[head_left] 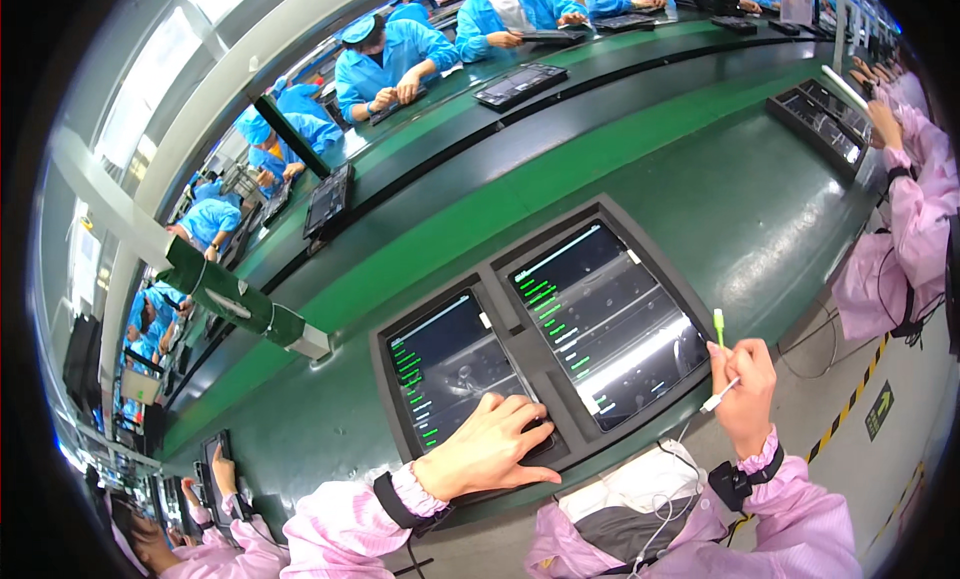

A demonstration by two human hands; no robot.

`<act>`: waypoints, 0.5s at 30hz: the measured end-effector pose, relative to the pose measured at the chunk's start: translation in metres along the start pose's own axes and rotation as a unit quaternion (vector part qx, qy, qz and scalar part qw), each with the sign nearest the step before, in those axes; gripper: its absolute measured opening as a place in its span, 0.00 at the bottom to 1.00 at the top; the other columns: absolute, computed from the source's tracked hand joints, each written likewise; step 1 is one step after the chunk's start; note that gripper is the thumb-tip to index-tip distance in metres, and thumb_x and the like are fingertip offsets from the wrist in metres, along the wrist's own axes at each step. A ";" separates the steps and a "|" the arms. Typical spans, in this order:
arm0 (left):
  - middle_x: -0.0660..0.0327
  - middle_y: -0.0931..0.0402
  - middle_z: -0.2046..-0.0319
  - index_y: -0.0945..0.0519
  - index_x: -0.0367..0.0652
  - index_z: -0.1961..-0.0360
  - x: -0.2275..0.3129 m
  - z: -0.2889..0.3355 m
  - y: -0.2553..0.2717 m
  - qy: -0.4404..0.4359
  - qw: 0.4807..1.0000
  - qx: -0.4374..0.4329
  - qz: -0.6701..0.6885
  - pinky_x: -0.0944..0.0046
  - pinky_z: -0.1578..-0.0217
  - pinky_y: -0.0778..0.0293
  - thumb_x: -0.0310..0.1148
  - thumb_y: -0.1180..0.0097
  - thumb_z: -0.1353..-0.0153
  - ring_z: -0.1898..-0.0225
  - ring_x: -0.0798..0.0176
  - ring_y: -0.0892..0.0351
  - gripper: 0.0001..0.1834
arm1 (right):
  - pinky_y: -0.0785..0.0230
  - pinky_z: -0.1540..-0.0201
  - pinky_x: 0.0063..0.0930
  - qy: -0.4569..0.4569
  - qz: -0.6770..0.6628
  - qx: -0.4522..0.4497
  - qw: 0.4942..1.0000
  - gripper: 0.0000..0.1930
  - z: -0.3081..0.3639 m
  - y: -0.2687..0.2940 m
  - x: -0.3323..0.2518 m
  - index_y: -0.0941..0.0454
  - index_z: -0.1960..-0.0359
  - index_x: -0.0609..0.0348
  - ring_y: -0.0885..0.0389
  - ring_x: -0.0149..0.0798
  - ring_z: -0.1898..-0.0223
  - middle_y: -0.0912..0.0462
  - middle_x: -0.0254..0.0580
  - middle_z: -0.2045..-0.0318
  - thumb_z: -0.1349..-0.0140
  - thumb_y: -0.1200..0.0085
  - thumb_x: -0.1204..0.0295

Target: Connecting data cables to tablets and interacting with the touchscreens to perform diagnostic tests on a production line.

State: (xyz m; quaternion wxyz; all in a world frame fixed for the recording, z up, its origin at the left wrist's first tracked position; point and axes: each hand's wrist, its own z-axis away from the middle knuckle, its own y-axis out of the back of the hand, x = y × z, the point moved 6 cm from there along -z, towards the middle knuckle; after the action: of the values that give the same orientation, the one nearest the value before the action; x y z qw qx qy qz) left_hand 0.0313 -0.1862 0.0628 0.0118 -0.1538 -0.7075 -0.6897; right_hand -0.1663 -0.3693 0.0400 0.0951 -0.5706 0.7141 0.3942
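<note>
Two tablets lie side by side in a dark grey tray (pixel 612 207) on the bench before me. Both the left tablet (pixel 450 344) and the right tablet (pixel 610 324) show dark screens with green and white lines of text. My left hand (pixel 490 444) is open, spread over the lower right corner of the left tablet; its fingertips reach the slot beside the tray's middle bar. Right of the tray, my right hand (pixel 745 394) is closed in a pinch on a white cable. A green plug (pixel 718 326) sticks up from those fingers, and a white plug (pixel 712 401) pokes out below.
A green bench (pixel 720 229) runs across the view. A wrapped post (pixel 235 304) rises left of the tray. Another tray (pixel 820 124) stands far right beside a co-worker in a pink sleeve (pixel 915 194). Across the line sit several people in blue, with more tablets (pixel 520 86).
</note>
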 end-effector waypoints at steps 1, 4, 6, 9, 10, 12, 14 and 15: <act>0.58 0.27 0.60 0.21 0.39 0.63 0.001 -0.001 -0.001 -0.011 1.000 0.005 -0.010 0.58 0.59 0.37 0.56 0.37 0.54 0.54 0.57 0.30 0.30 | 0.41 0.73 0.37 0.020 0.038 -0.023 0.999 0.15 -0.003 -0.004 -0.003 0.36 0.85 0.63 0.32 0.45 0.74 0.32 0.44 0.83 0.49 0.41 0.81; 0.58 0.26 0.59 0.21 0.39 0.62 0.004 -0.006 0.001 -0.022 0.998 -0.012 -0.056 0.57 0.62 0.37 0.58 0.39 0.54 0.52 0.57 0.31 0.31 | 0.42 0.69 0.37 0.039 0.100 -0.077 0.991 0.13 -0.010 -0.013 -0.007 0.34 0.85 0.62 0.33 0.45 0.73 0.31 0.43 0.83 0.49 0.42 0.79; 0.58 0.26 0.59 0.21 0.40 0.61 0.003 -0.005 -0.003 -0.019 0.998 -0.014 -0.062 0.57 0.63 0.37 0.59 0.39 0.54 0.52 0.57 0.31 0.32 | 0.42 0.67 0.38 0.050 0.122 -0.093 0.987 0.11 -0.007 -0.017 -0.008 0.32 0.83 0.61 0.34 0.44 0.73 0.32 0.43 0.83 0.47 0.44 0.78; 0.58 0.27 0.59 0.22 0.41 0.61 0.000 -0.002 -0.006 -0.009 0.997 -0.008 -0.072 0.57 0.65 0.37 0.61 0.40 0.54 0.52 0.58 0.31 0.33 | 0.42 0.66 0.39 0.038 0.181 -0.099 0.978 0.08 -0.009 -0.021 -0.015 0.31 0.80 0.61 0.34 0.46 0.73 0.32 0.45 0.82 0.46 0.46 0.77; 0.58 0.27 0.59 0.22 0.41 0.61 -0.001 0.000 -0.006 -0.005 0.997 -0.001 -0.078 0.57 0.65 0.37 0.61 0.41 0.54 0.51 0.58 0.31 0.33 | 0.42 0.66 0.39 0.008 0.177 -0.126 0.976 0.07 -0.011 -0.023 -0.015 0.30 0.79 0.62 0.34 0.46 0.72 0.31 0.47 0.81 0.45 0.47 0.77; 0.57 0.27 0.59 0.23 0.42 0.61 -0.001 0.003 -0.006 0.021 0.996 -0.019 -0.083 0.57 0.65 0.37 0.61 0.41 0.53 0.51 0.58 0.31 0.32 | 0.42 0.65 0.40 -0.017 0.171 -0.152 0.973 0.06 -0.010 -0.030 -0.014 0.30 0.77 0.63 0.34 0.47 0.72 0.31 0.48 0.80 0.44 0.48 0.77; 0.57 0.27 0.58 0.24 0.42 0.60 -0.001 0.004 -0.005 0.049 0.994 -0.034 -0.093 0.58 0.65 0.37 0.61 0.42 0.53 0.51 0.58 0.31 0.32 | 0.41 0.64 0.41 -0.076 0.198 -0.101 0.972 0.06 -0.003 -0.032 -0.005 0.29 0.76 0.64 0.33 0.49 0.71 0.31 0.51 0.78 0.43 0.49 0.76; 0.56 0.27 0.57 0.24 0.41 0.60 -0.001 0.005 -0.005 0.038 0.994 -0.036 -0.093 0.57 0.65 0.37 0.61 0.42 0.52 0.51 0.58 0.31 0.32 | 0.41 0.64 0.41 -0.073 0.199 -0.101 0.972 0.06 -0.001 -0.034 -0.006 0.29 0.76 0.64 0.33 0.49 0.71 0.31 0.51 0.78 0.43 0.49 0.76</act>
State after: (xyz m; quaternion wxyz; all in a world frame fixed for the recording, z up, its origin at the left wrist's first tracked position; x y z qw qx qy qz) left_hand 0.0318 -0.1816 0.0579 -0.0309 -0.0618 -0.6922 -0.7184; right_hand -0.1335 -0.3670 0.0292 0.0086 -0.3938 0.7609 0.5156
